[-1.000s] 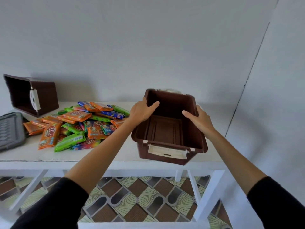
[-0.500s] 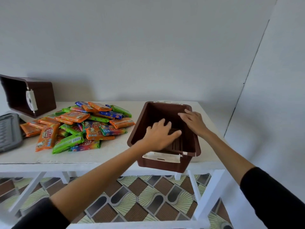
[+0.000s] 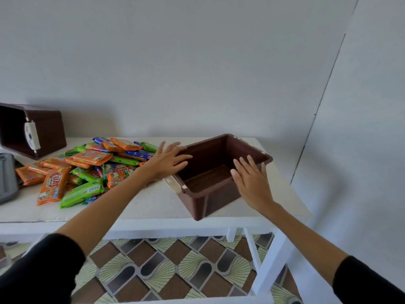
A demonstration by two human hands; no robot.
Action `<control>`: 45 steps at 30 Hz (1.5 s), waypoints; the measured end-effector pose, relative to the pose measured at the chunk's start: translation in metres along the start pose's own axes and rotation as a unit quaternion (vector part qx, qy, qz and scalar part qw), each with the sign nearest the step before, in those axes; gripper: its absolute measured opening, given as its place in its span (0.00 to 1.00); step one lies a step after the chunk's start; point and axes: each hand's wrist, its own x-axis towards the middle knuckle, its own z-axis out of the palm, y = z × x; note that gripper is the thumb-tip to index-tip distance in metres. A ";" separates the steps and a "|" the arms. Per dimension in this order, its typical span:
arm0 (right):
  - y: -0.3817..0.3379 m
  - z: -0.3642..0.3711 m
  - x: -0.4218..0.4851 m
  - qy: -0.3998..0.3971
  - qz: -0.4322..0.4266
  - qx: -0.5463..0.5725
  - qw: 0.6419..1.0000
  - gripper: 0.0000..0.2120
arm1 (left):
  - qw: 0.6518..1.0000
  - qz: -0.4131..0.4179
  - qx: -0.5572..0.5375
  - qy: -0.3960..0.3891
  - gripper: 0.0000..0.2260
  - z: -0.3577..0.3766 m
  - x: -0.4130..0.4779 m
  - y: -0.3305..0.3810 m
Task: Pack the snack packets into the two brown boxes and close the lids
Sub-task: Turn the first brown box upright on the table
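Note:
An empty brown box [image 3: 215, 195] stands upright on the white table [image 3: 153, 207], turned at an angle, one corner near the front edge. My left hand [image 3: 167, 160] lies with straight fingers on the box's left rim. My right hand [image 3: 252, 179] is spread flat against the near right rim. Left of the box lies a pile of snack packets [image 3: 87, 170] in orange, green and blue wrappers. A second brown box [image 3: 30, 130] lies tipped on its side at the far left, its opening facing left.
A grey lid [image 3: 7, 177] lies at the table's left edge, partly cut off. A wall runs behind the table and another close on the right. Patterned floor tiles [image 3: 166, 268] show under the table frame.
The box was tilted up in both hands; it now stands flat on the table, rotated. My left hand went from inside the box to its left rim, fingers straight.

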 end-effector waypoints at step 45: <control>-0.020 -0.029 0.111 -0.088 0.013 0.143 0.986 0.18 | 0.911 -0.271 -0.269 0.155 0.18 -0.025 0.010 -0.018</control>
